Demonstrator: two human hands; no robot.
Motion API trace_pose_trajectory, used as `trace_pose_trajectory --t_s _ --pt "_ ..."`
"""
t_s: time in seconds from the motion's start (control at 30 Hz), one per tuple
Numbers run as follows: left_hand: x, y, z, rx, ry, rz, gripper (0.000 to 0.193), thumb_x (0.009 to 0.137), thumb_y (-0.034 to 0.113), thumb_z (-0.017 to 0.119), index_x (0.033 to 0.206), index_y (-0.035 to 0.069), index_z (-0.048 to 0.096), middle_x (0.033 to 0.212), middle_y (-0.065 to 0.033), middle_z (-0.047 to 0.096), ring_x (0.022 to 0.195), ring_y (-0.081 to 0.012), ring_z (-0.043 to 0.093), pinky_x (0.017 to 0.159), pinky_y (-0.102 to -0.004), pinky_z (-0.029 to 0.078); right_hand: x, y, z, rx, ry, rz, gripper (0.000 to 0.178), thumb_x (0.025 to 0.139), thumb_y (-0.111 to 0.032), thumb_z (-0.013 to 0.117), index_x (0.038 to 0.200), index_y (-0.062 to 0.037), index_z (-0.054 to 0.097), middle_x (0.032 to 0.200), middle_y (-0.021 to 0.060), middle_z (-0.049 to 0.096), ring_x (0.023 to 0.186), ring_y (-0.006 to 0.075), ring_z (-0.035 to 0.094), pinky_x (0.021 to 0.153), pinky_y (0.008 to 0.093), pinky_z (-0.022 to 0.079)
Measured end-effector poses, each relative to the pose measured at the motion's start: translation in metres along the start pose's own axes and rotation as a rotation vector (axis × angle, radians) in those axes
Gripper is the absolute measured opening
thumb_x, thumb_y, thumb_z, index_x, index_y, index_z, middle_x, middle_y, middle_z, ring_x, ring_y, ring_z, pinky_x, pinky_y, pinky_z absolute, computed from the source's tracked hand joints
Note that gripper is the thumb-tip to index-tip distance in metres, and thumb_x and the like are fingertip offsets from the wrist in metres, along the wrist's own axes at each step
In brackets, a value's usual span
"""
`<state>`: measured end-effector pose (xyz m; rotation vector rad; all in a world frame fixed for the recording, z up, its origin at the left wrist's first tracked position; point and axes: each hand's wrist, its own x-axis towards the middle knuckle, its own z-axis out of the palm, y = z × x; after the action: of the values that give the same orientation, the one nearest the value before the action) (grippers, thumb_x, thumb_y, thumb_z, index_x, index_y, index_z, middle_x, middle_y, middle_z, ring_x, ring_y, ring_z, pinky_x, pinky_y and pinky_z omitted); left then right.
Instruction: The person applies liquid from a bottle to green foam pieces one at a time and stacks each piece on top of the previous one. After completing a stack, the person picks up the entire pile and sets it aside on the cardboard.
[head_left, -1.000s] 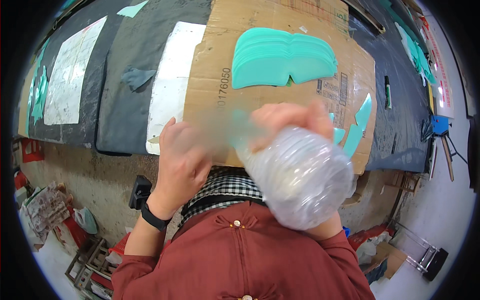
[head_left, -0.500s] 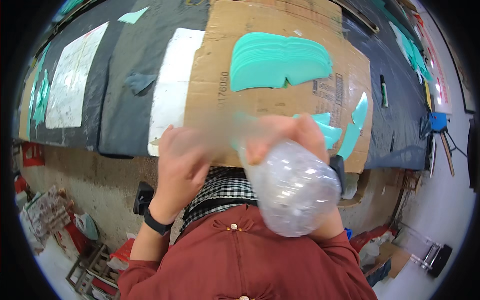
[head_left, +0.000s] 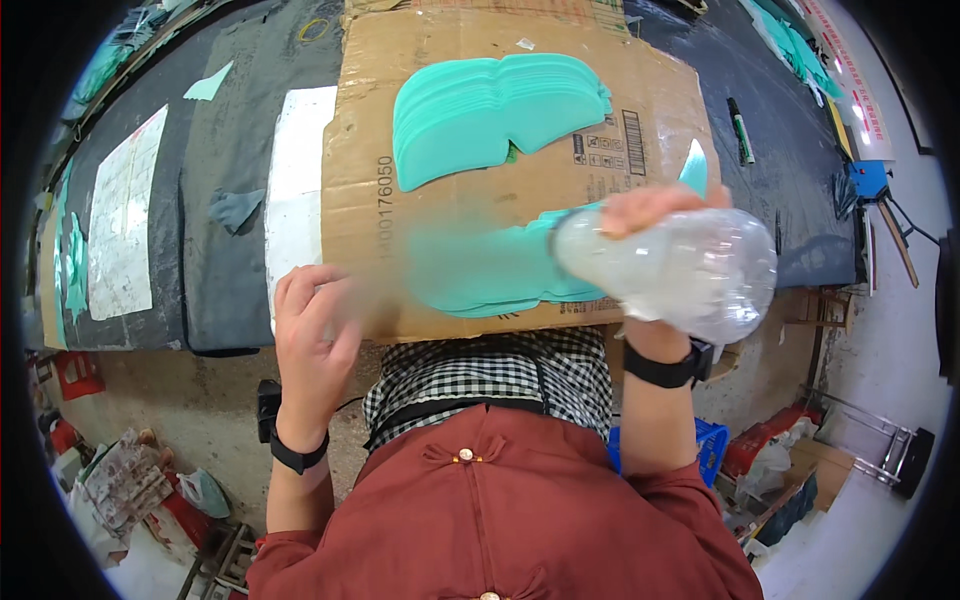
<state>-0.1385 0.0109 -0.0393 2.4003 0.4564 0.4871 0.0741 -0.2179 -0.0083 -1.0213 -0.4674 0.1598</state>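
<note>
Gripping a clear plastic bottle (head_left: pixel 680 270) at the right of centre in the frame, our right hand (head_left: pixel 655 215) had its fingers clenched over the top of the bottle's ribbed body, so the bottle lay nearly sideways, its neck pointing toward the middle of the picture and its rounded base toward the right edge. A black band sat on that wrist, just below the bottle. Our left hand (head_left: pixel 312 335) hovered at the lower left of centre, over the near edge of the cardboard sheet (head_left: pixel 480 215); its fingers were loosely curled, and we could not tell whether they pinched anything, since a blurred patch lay just to their right. Behind the bottle's neck a stack of teal cut pieces (head_left: pixel 500 275) rested on the cardboard, partly lost in that blur. A second, larger fan of teal pieces (head_left: pixel 490 115) lay on the cardboard toward the top centre. Left of the cardboard a white sheet (head_left: pixel 295 190) lay on the dark table covering (head_left: pixel 225 150). A marker pen (head_left: pixel 740 130) lay on the table at the upper right, well apart from both hands.
</note>
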Motion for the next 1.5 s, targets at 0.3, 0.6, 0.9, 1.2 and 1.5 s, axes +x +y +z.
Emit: trace_pose_trajectory --t_s 0.3,0.6,0.9,1.2,1.5 --pt "-0.001 0.008 0.000 -0.219 -0.021 -0.087 0.025 0.077 0.009 0.070 0.101 0.005 0.073 0.108 -0.0107 0.066 0.104 -0.0319 0.056 0.097 -0.0417 0.043 -0.012 0.049 0.106 0.014 -0.418 0.441 0.045 0.107 -0.035 0.041 0.089 -0.0001 0.063 0.088 0.0131 0.068 0.082 0.0239 0.064 0.076 0.0382 0.051" --pt "0.034 -0.012 -0.015 0.026 0.132 -0.108 0.021 0.086 0.004 0.068 0.105 0.007 0.074 0.110 -0.0089 0.068 0.105 -0.0279 0.058 0.096 -0.0378 0.044 -0.015 -0.035 -0.015 -0.088 -0.093 0.270 0.069 0.111 -0.043 0.014 0.082 -0.0029 0.061 0.072 0.0136 0.060 0.072 0.0296 0.056 0.086 0.0434 0.045" --pt "0.108 -0.005 0.039 0.082 0.076 0.007 0.032 0.086 0.021 0.074 0.116 0.009 0.071 0.105 -0.0093 0.066 0.101 -0.0297 0.057 0.092 -0.0397 0.045 -0.025 -0.066 -0.065 -0.125 0.007 0.036 0.052 0.110 -0.040 0.032 0.086 -0.0022 0.058 0.086 0.0187 0.067 0.083 0.0299 0.061 0.092 0.0449 0.048" --pt "0.137 0.005 0.075 0.265 0.032 0.022 0.045 0.079 0.024 0.079 0.118 0.008 0.065 0.104 -0.0112 0.063 0.098 -0.0314 0.058 0.089 -0.0437 0.046 -0.013 0.023 0.049 -0.292 -0.397 0.020 0.021 0.093 -0.022 0.058 0.084 -0.0037 0.064 0.088 0.0110 0.070 0.075 0.0309 0.067 0.068 0.0392 0.053" --pt "0.133 0.015 0.051 0.065 0.001 -0.101 0.037 0.083 0.012 0.073 0.118 0.004 0.063 0.101 -0.0077 0.064 0.095 -0.0205 0.061 0.084 -0.0348 0.049 -0.011 -0.037 -0.073 0.043 -0.040 0.176 0.044 0.107 -0.040 0.040 0.092 -0.0048 0.062 0.088 0.0096 0.064 0.086 0.0251 0.063 0.084 0.0415 0.049"
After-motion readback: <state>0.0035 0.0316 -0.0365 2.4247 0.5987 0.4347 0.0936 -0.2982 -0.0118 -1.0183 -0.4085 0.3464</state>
